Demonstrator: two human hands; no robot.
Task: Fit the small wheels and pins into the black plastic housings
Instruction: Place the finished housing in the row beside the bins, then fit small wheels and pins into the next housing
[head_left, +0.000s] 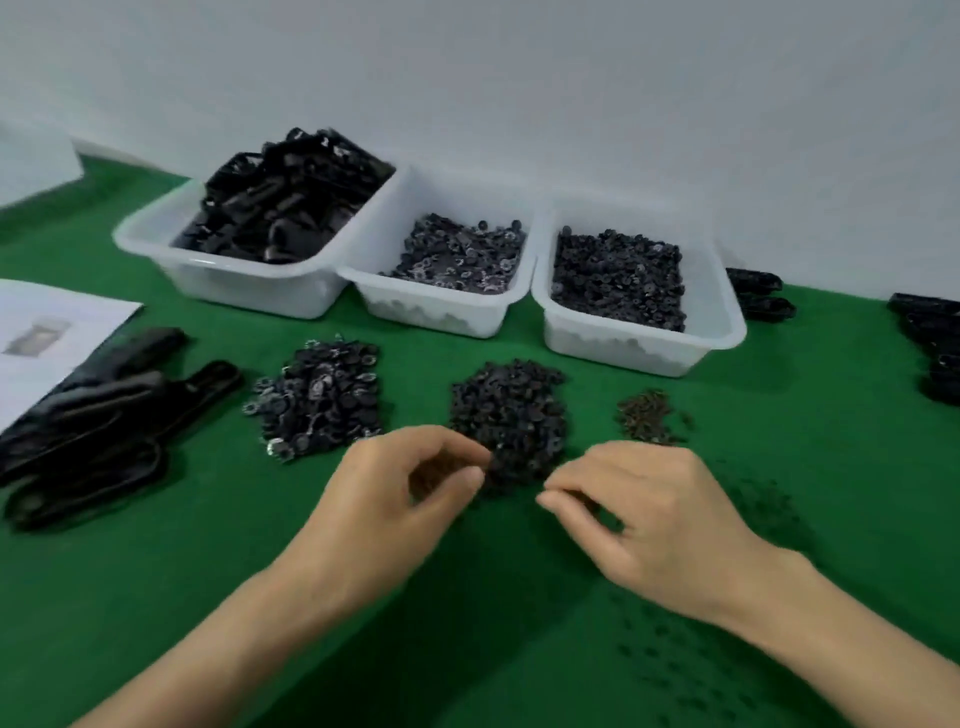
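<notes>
As the loose heap of small black plastic wheels (509, 415) lies nearest for picking, left hand (400, 499) and right hand (639, 519) curl pinch-wise at its near edge; contents indiscernible. Long black plastic housings (104, 415) wait left, untouched.

Soft, even light came from overhead, leaving the white wall (571, 78) evenly bright. Faint shadows edged the right-hand bin (623, 351) on the green worktop (467, 597). Everything looked slightly blurred; the black housings (93, 415) at the left edge smeared most.
</notes>
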